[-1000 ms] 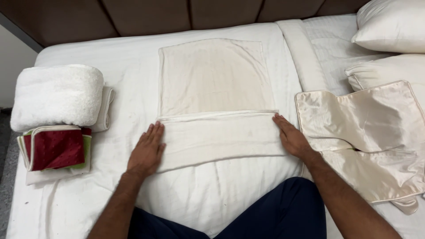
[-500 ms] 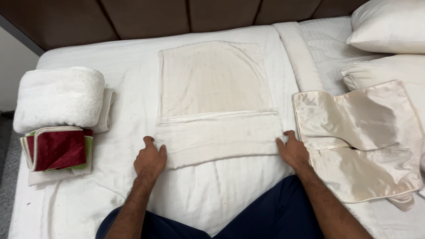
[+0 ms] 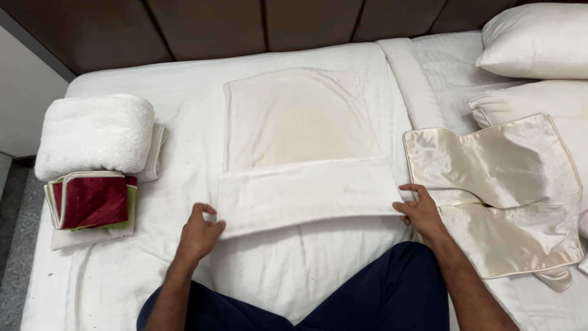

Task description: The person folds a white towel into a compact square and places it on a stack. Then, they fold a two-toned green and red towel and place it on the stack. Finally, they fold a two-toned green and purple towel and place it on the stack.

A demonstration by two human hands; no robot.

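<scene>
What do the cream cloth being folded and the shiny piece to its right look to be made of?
The cream cloth, its near fold pinched by the left hand and right hand, looks like matte woven cotton: dull surface, faint stripes, soft creases. The shiny pillowcase looks like satin or silk, judging by its glossy sheen and smooth highlights; which fibre cannot be told.

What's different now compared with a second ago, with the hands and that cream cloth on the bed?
Both hands slid off the top of the folded cream cloth to its near corners: the left hand now pinches the left corner, the right hand the right. The fluffy white towel, red folded cloth and satin cream pillowcase stayed put.
</scene>
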